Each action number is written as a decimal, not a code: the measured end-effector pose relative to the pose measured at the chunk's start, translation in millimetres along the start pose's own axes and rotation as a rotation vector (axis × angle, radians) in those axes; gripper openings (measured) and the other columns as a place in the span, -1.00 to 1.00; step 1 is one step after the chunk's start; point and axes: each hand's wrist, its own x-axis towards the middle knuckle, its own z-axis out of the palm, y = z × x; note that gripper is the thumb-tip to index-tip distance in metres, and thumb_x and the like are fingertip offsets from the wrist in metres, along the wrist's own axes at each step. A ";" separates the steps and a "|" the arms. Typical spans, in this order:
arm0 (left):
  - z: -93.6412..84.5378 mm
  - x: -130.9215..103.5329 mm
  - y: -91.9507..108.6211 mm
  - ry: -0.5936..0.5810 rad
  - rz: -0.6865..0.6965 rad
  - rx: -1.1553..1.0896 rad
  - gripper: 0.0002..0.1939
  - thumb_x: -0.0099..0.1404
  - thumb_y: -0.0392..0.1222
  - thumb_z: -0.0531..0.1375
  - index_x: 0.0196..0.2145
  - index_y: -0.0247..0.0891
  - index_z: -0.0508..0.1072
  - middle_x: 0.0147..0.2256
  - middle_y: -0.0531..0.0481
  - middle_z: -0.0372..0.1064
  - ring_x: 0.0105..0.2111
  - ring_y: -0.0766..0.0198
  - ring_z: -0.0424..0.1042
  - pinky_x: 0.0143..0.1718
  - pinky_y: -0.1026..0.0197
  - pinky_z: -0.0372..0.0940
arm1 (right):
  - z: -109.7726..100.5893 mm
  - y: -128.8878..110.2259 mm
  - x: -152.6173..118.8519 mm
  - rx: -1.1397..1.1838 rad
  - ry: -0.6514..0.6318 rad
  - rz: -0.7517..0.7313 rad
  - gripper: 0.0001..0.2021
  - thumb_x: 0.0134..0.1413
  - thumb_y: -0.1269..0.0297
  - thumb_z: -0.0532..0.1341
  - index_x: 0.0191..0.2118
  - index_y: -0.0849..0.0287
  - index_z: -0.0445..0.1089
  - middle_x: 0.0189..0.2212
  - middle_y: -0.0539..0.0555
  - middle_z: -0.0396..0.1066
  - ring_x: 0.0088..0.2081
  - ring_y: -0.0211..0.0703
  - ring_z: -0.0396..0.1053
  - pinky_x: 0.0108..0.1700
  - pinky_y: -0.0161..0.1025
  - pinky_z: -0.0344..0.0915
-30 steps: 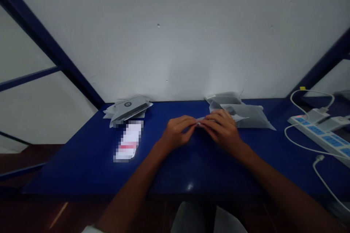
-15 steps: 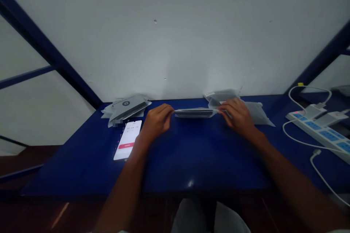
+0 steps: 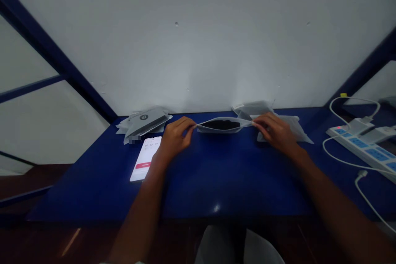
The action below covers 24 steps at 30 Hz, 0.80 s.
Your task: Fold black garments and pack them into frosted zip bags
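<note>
Between my two hands a frosted plastic bag is held by its two upper corners, above the blue table. Its mouth gapes toward me, and something black shows inside; what it is I cannot make out. My left hand pinches the left corner. The right corner is pinched by my right hand. Behind my right hand lie more frosted bags against the wall. Left of my left hand, a stack of grey and frosted packets bears a round dark logo.
A lit phone with a timer and a red button lies by my left forearm. At the right are a white power strip with plugged-in chargers and a loose white cable. The white wall rises behind the blue table.
The bag's mouth has widened from a narrow slit to a gap, showing the black inside. My right hand has shifted slightly right. Both hands keep hold of the corners.
</note>
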 end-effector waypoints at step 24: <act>19.8 -0.7 21.7 -0.165 0.030 -0.033 -0.85 0.36 -0.37 0.07 -0.25 -0.32 0.45 -0.33 -0.07 0.47 -0.35 0.30 0.45 -0.33 0.23 0.39 | 6.5 -45.3 6.1 -0.040 -0.001 -0.065 -0.71 0.08 0.20 0.31 -0.05 0.05 0.45 -0.05 0.19 0.40 -0.04 0.11 0.36 -0.06 0.11 0.36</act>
